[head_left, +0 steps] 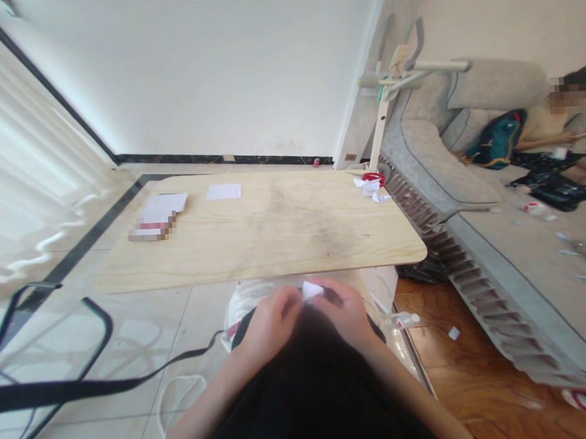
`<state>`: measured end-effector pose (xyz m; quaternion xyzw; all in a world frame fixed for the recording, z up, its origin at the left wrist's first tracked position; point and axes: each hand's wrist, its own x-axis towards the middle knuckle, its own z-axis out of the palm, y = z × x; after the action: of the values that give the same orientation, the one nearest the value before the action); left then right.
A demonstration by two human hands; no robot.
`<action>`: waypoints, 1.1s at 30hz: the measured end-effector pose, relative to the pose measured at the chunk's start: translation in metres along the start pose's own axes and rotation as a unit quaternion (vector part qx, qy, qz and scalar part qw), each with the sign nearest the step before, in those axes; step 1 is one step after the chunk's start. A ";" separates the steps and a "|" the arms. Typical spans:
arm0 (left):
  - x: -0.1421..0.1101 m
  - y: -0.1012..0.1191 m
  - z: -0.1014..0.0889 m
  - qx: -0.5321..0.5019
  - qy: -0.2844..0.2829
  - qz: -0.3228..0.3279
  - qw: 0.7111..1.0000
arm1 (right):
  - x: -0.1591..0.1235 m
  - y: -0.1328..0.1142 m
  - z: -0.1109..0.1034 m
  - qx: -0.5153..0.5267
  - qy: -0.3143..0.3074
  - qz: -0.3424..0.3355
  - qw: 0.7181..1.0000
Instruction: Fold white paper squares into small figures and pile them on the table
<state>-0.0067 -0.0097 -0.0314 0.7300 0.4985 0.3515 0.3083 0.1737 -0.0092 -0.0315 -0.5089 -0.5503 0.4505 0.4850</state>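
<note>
Over my lap, just in front of the table's near edge, both hands come together on a small piece of folded white paper (312, 290). My left hand (274, 316) grips it from the left with curled fingers. From the other side, my right hand (346, 306) closes on the paper's right part. Its pointed upper part shows between the hands, while the lower part and several fingertips are hidden. Beyond them stands the wooden table (216, 249), with a single white sheet (224, 191) near its far edge.
A stack of white paper (163, 204) lies at the table's left. Folded paper pieces (369, 189) and red-handled scissors (375, 177) sit at the far right corner. A person sits on the grey sofa (488, 237) beside a teal backpack (497, 139). A bottle (407, 319) lies right of my lap.
</note>
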 end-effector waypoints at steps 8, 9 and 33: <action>0.002 0.007 0.002 -0.162 0.001 -0.092 0.983 | 0.001 -0.001 0.001 0.070 0.007 0.015 0.997; 0.002 0.007 0.002 -0.184 0.011 -0.101 0.978 | 0.001 0.000 0.002 0.089 0.006 0.020 0.996; 0.004 0.009 0.003 -0.186 -0.014 -0.119 0.975 | 0.001 0.004 0.007 0.134 0.013 0.079 0.988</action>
<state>0.0012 -0.0094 -0.0250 0.6003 0.5030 0.3886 0.4854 0.1671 -0.0076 -0.0364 -0.4870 -0.4368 0.5504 0.5187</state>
